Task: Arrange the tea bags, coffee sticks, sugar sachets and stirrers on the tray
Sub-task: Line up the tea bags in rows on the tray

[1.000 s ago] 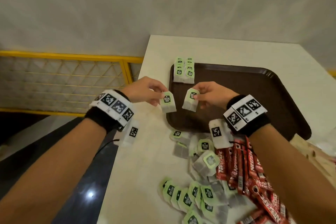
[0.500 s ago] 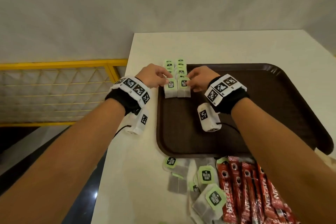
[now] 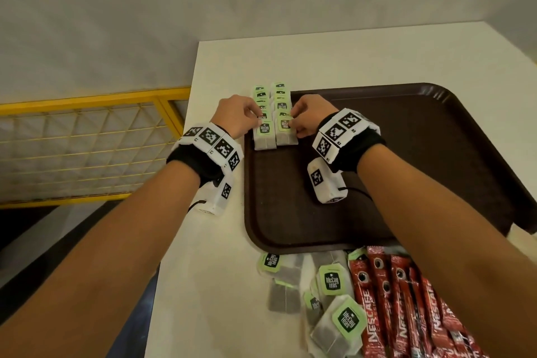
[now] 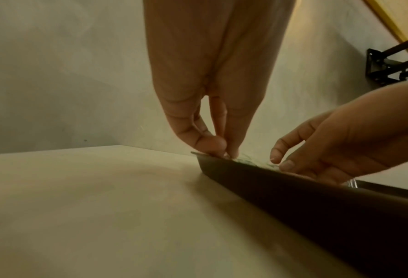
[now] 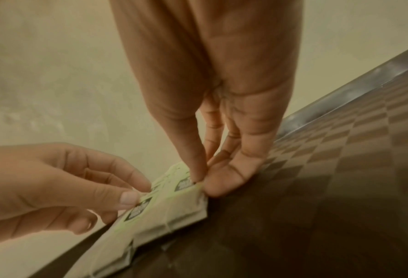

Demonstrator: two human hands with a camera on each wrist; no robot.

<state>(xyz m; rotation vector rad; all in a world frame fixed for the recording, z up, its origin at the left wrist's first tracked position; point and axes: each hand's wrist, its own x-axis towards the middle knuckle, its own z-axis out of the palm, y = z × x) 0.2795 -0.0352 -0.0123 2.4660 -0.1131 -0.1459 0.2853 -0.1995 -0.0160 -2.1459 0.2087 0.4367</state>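
A dark brown tray point(image 3: 406, 154) lies on the white table. In its far left corner two rows of green-tagged tea bags point(image 3: 280, 96) overlap like tiles. My left hand point(image 3: 258, 122) pinches the tag of the front tea bag in the left row point(image 3: 264, 139). My right hand point(image 3: 292, 125) pinches the tag of the front tea bag in the right row point(image 3: 286, 136). The right wrist view shows thumb and forefinger of the right hand point(image 5: 199, 181) closed on a green tag corner, with the left hand point(image 5: 136, 195) beside it. In the left wrist view the left hand point(image 4: 224, 152) dips over the tray rim point(image 4: 293, 184).
Loose tea bags point(image 3: 331, 282) and red coffee sticks point(image 3: 386, 299) lie piled on the table point(image 3: 209, 270) just in front of the tray. A yellow railing point(image 3: 87, 102) stands to the left beyond the table edge. A plain wall rises behind.
Both hands carried one tea bag each from the table's near side to the tray's far left corner and laid them at the front of the two rows.
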